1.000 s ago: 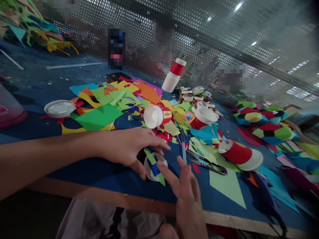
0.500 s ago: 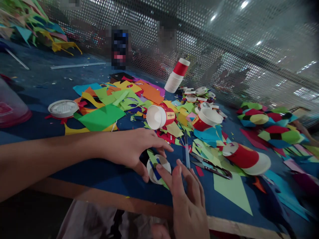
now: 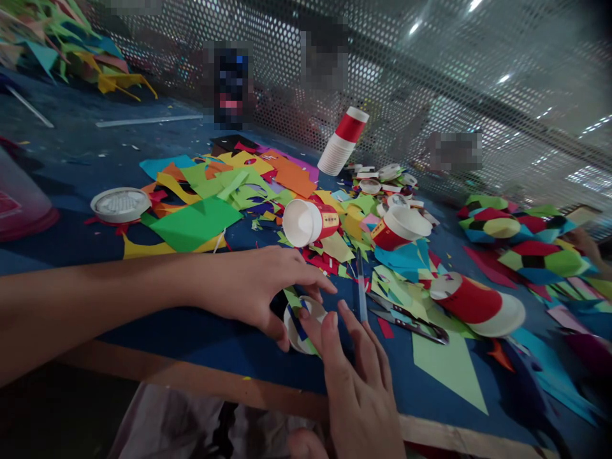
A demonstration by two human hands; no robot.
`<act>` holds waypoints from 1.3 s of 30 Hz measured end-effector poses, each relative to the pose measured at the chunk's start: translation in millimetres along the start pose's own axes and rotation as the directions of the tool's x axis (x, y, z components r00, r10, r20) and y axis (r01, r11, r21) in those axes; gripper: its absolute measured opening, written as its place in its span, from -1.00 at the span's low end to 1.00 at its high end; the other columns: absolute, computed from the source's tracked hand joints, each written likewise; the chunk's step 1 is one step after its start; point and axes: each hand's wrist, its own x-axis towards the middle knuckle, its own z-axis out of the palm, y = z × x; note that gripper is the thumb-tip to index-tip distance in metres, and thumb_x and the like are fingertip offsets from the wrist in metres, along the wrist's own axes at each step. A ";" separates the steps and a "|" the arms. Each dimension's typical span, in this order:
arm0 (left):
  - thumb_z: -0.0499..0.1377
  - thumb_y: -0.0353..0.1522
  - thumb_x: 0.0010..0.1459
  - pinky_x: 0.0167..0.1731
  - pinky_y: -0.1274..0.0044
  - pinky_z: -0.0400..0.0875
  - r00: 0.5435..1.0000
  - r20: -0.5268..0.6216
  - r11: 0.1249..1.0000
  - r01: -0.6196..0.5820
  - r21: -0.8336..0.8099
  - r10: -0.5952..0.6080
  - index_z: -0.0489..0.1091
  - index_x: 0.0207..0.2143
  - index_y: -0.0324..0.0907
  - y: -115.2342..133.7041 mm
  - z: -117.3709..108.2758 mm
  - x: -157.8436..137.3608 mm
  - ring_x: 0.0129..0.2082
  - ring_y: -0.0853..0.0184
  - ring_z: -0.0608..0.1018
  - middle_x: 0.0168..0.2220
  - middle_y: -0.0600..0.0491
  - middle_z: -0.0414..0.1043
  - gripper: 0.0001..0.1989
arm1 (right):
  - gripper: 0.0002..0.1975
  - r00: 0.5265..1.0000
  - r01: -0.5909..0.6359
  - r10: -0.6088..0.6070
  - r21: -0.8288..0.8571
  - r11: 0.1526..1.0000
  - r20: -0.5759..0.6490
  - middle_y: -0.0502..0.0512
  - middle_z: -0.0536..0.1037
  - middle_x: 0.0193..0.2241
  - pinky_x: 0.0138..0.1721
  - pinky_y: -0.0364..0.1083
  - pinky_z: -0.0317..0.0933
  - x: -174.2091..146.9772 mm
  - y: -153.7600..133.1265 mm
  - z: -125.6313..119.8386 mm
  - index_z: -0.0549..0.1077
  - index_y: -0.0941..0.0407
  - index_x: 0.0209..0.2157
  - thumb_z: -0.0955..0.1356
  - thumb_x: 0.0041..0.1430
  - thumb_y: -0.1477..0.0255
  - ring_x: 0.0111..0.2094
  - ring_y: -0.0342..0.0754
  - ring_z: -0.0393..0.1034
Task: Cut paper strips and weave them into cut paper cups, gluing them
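- right hand [image 3: 356, 389]: fingers spread, gripping nothing; the index finger rests on the small white round piece [image 3: 296, 342].
- left hand [image 3: 248, 287]: thumb and fingers curved open at the piece's left side, holding nothing, thumb by the rim.
- the piece sits on the table [image 3: 191, 338] between both hands. a light green strip [image 3: 292, 297] and dark blue strip [image 3: 297, 324] lie across it: laying looks done, pressing unfinished; whether they're stuck is hard to tell from here.
- against a second ago, the index finger reaches farther across, hiding the green strip's near end more.
- farther off, scissors [image 3: 421, 328] and a tipped cup [image 3: 313, 220] lie unheld.
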 end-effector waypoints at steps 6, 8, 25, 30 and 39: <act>0.46 -0.31 -0.05 0.05 0.41 0.23 1.000 0.023 1.000 0.006 -0.012 -0.006 0.28 0.18 -0.20 1.1 -0.7 1.4 0.08 0.15 0.43 0.05 0.00 0.49 -0.25 | -0.22 0.990 -0.086 0.094 0.074 0.993 -0.106 0.09 0.59 0.03 0.17 0.23 -0.02 -2.7 -3.5 0.4 -0.23 0.15 0.43 0.10 0.35 0.06 0.21 0.27 0.15; 0.46 -0.33 -0.05 0.07 0.40 0.22 1.000 0.023 1.000 0.009 -0.020 -0.009 0.28 0.18 -0.19 1.2 -0.8 1.6 0.08 0.15 0.42 0.05 0.00 0.49 -0.25 | -0.21 0.988 -0.100 0.109 0.085 0.991 -0.110 0.11 0.61 0.01 0.16 0.24 0.00 -4.4 -5.0 1.0 -0.21 0.14 0.43 0.12 0.34 0.04 0.17 0.28 0.20; 0.48 -0.34 -0.09 0.02 0.45 0.27 1.000 0.010 1.000 -0.008 -0.009 0.008 0.30 0.15 -0.22 0.2 -0.2 1.9 0.07 0.14 0.46 0.06 -0.04 0.49 -0.24 | -0.26 0.966 -0.186 0.224 0.258 0.948 -0.129 0.19 0.63 -0.06 0.09 0.26 0.12 -6.0 -1.3 6.4 -0.20 0.10 0.43 -0.06 0.37 0.00 0.20 0.29 0.27; 0.48 -0.34 -0.08 0.03 0.46 0.26 1.000 0.017 0.999 -0.003 -0.033 0.003 0.29 0.16 -0.20 0.4 -0.5 1.9 0.07 0.17 0.46 0.05 0.00 0.51 -0.25 | -0.29 0.949 -0.215 0.269 0.292 0.932 -0.161 0.25 0.63 -0.12 -0.05 0.24 0.34 -8.5 -4.8 10.4 -0.18 0.10 0.43 0.07 0.39 0.07 0.03 0.29 0.46; 0.47 -0.31 -0.07 0.04 0.46 0.26 1.000 0.000 1.000 0.004 -0.010 -0.004 0.29 0.16 -0.17 0.2 1.2 -0.3 0.07 0.17 0.45 0.04 0.01 0.50 -0.25 | -0.51 0.891 -0.151 0.293 0.383 0.911 -0.347 0.20 0.59 -0.11 -0.12 0.16 0.37 -19.5 12.8 -2.8 0.13 0.03 0.33 0.08 0.44 0.31 0.01 0.20 0.45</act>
